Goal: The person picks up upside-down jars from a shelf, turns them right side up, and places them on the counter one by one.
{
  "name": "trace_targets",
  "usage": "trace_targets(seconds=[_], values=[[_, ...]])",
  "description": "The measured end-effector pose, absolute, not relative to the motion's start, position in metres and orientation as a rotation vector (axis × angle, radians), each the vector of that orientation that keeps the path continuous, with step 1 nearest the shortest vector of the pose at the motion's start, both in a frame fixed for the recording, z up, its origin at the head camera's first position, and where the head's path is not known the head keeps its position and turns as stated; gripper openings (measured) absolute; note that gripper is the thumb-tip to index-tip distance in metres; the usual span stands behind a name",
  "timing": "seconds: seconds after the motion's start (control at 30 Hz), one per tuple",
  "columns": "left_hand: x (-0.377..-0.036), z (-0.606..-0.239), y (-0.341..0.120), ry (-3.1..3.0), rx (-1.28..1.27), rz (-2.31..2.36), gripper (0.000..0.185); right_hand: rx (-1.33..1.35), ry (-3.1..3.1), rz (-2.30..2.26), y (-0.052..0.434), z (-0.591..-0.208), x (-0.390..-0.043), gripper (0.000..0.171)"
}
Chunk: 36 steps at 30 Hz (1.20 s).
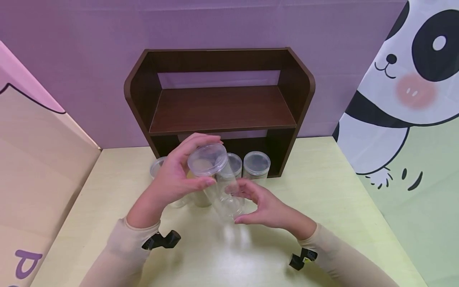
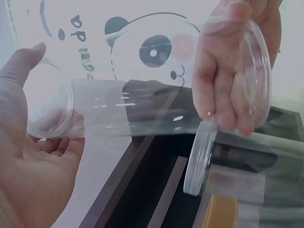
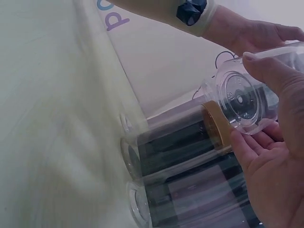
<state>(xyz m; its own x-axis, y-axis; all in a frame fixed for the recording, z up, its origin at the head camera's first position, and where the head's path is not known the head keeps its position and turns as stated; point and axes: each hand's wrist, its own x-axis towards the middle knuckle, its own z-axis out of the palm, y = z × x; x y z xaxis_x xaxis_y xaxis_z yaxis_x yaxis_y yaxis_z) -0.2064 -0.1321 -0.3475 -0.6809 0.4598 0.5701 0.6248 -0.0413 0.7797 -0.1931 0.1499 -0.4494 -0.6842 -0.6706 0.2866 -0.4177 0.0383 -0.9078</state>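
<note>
A tall clear plastic jar (image 1: 229,205) with a clear lid (image 1: 208,159) is held tilted above the table, in front of the shelf. My left hand (image 1: 173,175) grips it around the lid, thumb on the near side. Lower down, my right hand (image 1: 265,207) holds the jar by its base, with thumb and fingers on either side. The ringed bottom of the jar (image 3: 241,97) shows in the right wrist view. Just behind stand more clear jars, among them a lidded jar (image 1: 256,163) at the right and another partly hidden by my left hand.
A dark brown two-tier shelf (image 1: 222,109) stands at the back of the pale table (image 1: 322,191), against a purple backdrop (image 1: 222,24). A tan ring-shaped piece (image 3: 217,124) shows among the standing jars. Printed panels flank the table, a panda (image 1: 394,87) on the right one.
</note>
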Motion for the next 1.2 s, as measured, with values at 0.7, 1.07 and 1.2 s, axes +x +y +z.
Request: trace_targets(seconds=[0.7,1.07,1.2], values=[[-0.203,-0.352,-0.104,-2.13,-1.307,-1.713,0.083,-0.945,2.145,-1.725,0.145,-0.449,-0.189,0.086],[-0.199,-0.358,-0.102,-2.184,-1.288,-1.72,0.085,-1.019,2.159,-1.78,0.146,-0.447,-0.19,0.087],[-0.198,-0.361,-0.101,-2.234,-1.273,-1.642,0.086,-1.032,2.151,-1.811,0.145,-0.444,-0.19,0.087]])
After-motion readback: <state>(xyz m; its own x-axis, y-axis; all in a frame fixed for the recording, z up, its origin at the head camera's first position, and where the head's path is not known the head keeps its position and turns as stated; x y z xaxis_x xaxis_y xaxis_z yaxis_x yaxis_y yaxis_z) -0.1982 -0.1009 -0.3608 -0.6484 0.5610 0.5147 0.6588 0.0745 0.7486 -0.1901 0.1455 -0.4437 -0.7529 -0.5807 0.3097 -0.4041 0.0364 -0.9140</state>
